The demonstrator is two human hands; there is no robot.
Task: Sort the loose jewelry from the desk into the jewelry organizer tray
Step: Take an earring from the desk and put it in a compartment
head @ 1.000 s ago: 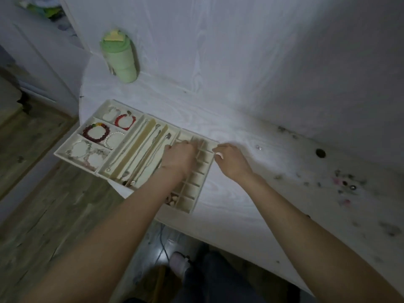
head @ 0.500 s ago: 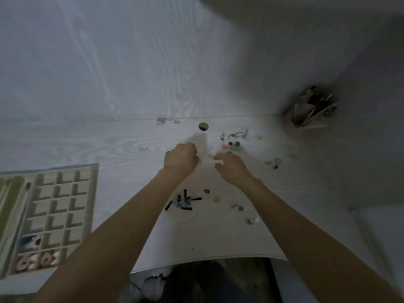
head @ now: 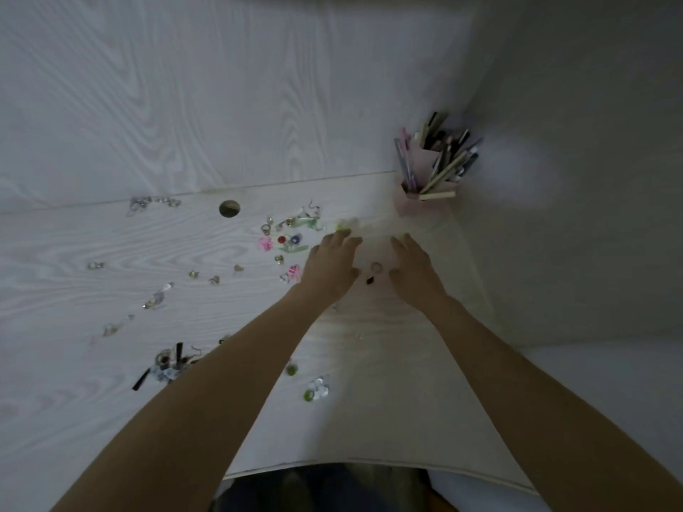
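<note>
Loose jewelry lies scattered over the white desk (head: pixel 369 400). A colourful cluster of rings and pink, red and blue pieces (head: pixel 282 240) sits just left of my left hand (head: pixel 330 266). My left hand stretches forward with straight fingers near a pale yellow-green piece (head: pixel 345 225). My right hand (head: pixel 414 269) hovers palm down, fingers relaxed. Between the hands lie a ring (head: pixel 376 267) and a small dark piece (head: pixel 370 280). Neither hand holds anything. The organizer tray is out of view.
A pink cup of pens and brushes (head: pixel 425 179) stands in the back right corner. A cable hole (head: pixel 229 208) is near the back wall. More jewelry lies left: black pieces (head: pixel 166 364), clear stones (head: pixel 155 299), green and clear beads (head: pixel 316 389).
The view has swung right from the organizer tray to the jewelry pile. Both hands have moved further right and forward, and my left hand's fingers have straightened.
</note>
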